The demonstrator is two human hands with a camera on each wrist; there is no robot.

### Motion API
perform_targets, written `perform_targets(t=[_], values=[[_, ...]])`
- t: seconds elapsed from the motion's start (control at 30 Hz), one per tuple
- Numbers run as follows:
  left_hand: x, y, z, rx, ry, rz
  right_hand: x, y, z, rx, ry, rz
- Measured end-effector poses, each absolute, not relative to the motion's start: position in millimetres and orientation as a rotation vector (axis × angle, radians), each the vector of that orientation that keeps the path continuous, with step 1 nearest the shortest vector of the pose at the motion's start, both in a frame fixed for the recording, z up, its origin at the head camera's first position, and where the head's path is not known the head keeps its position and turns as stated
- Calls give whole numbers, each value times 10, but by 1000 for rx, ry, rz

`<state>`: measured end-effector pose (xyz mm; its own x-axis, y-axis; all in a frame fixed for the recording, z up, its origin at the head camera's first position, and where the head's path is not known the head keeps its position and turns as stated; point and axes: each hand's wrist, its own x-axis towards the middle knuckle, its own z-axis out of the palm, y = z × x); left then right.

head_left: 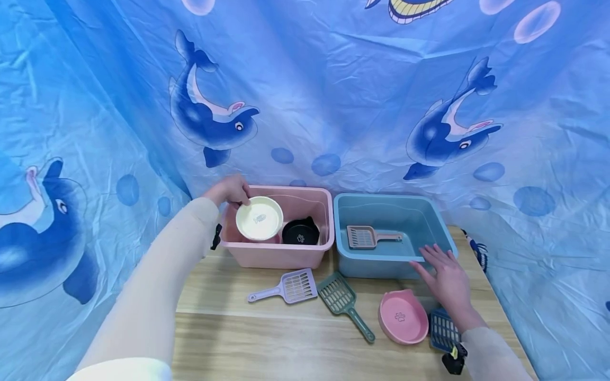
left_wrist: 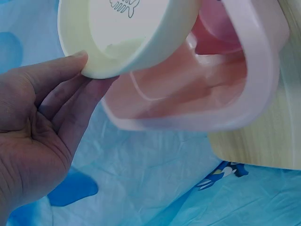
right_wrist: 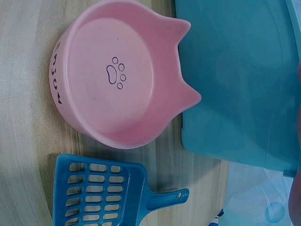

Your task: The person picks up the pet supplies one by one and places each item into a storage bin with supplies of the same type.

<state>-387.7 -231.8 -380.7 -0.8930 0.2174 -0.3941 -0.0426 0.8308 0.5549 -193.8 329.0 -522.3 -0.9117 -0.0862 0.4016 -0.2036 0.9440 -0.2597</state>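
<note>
My left hand (head_left: 232,189) pinches the rim of a cream pet bowl (head_left: 259,218) with a fish drawing inside, thumb on the inner side. The bowl is tilted over the left part of a pink bin (head_left: 278,259). A black cat-eared bowl (head_left: 301,232) lies inside that bin, and a darker pink piece (left_wrist: 218,28) shows under the cream bowl. My right hand (head_left: 448,280), fingers spread, is at the front right rim of a blue bin (head_left: 381,267); whether it touches the rim I cannot tell. A pale pink litter scoop (head_left: 363,237) lies in the blue bin.
On the wooden table (head_left: 267,349) before the bins lie a lavender litter scoop (head_left: 297,286) and a green one (head_left: 338,296). A pink cat-eared bowl (right_wrist: 113,75) and a blue scoop (right_wrist: 96,188) are near my right wrist. A blue dolphin-print sheet (head_left: 314,106) hangs behind.
</note>
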Motion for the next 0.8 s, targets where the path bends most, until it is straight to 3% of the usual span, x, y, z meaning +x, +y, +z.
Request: perform_targets(t=[0.8], values=[[-4085,-2107,-4403,136,2574,556,-1945,3312,-5249,182,-2723,464]])
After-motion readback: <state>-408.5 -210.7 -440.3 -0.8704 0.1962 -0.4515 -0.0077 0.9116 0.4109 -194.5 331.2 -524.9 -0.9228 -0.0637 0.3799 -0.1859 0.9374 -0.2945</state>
